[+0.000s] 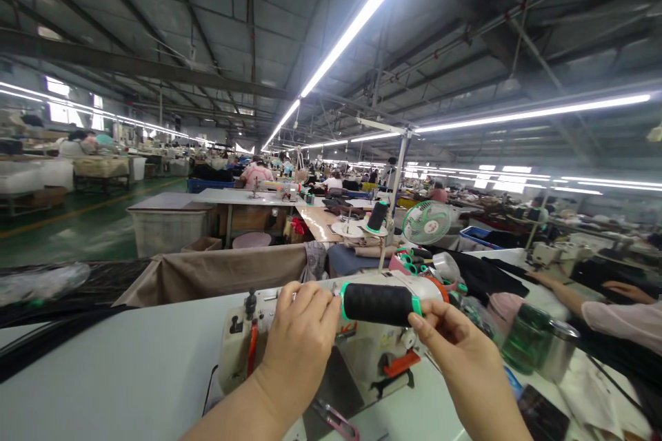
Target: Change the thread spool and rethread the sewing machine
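A large spool of black thread [380, 303] with green end rims lies sideways in the air above the sewing machine [414, 351]. My right hand [460, 351] pinches its right rim between thumb and fingers. At the left rim, my left hand [305, 324] is closed with curled fingers against the spool's end; its fingertips and thumb are hidden. Below the hands, the white machine shows an orange lever and a dark work area. Pink-handled thread snips [336, 420] lie near the machine's base.
Another black spool [377, 216] stands on the thread stand behind the machine. A green fan [427, 222] is beyond it. At right are a green jar [526, 337], a metal cup [559, 351] and a co-worker's arm [563, 296]. A cloth-lined bin [232, 275] borders the table's far side.
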Action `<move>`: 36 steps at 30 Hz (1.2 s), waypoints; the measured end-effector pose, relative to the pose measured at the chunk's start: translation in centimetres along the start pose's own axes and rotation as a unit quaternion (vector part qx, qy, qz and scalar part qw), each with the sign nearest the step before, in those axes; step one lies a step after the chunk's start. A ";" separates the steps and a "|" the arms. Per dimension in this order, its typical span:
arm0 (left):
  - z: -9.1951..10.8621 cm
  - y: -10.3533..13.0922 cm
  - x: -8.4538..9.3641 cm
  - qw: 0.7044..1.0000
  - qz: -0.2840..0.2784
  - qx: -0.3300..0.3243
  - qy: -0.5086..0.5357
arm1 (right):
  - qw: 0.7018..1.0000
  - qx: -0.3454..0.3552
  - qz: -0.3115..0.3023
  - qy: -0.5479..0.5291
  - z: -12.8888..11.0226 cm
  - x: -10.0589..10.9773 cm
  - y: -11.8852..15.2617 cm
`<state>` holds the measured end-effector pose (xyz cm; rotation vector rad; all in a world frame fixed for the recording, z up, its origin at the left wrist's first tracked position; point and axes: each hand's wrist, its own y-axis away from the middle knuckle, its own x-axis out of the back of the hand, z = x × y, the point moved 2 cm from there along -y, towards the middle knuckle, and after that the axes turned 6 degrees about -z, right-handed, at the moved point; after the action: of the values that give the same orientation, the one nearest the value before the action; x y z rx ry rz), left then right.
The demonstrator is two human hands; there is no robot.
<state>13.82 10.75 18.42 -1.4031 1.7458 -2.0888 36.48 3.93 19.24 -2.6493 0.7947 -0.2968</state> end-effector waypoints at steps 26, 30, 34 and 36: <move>-4.1 -2.2 -1.1 0.955 -0.004 0.166 0.245 | 0.997 -0.045 -0.067 0.009 -0.9 1.7 0.0; -3.9 -1.9 -1.0 0.914 -0.068 0.192 0.350 | 0.998 -0.043 -0.039 0.013 -1.5 2.4 -0.3; -2.5 -1.0 -0.5 0.924 -0.090 0.174 0.329 | 0.999 -0.034 -0.024 0.024 -1.5 2.3 -0.5; -2.0 -0.6 -0.3 0.938 -0.079 0.158 0.299 | 0.999 -0.036 -0.022 0.013 -1.4 2.2 -0.5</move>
<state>13.00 12.61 18.89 -0.8966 1.3648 -2.9491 38.10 2.74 20.89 -2.7382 0.7701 -0.3200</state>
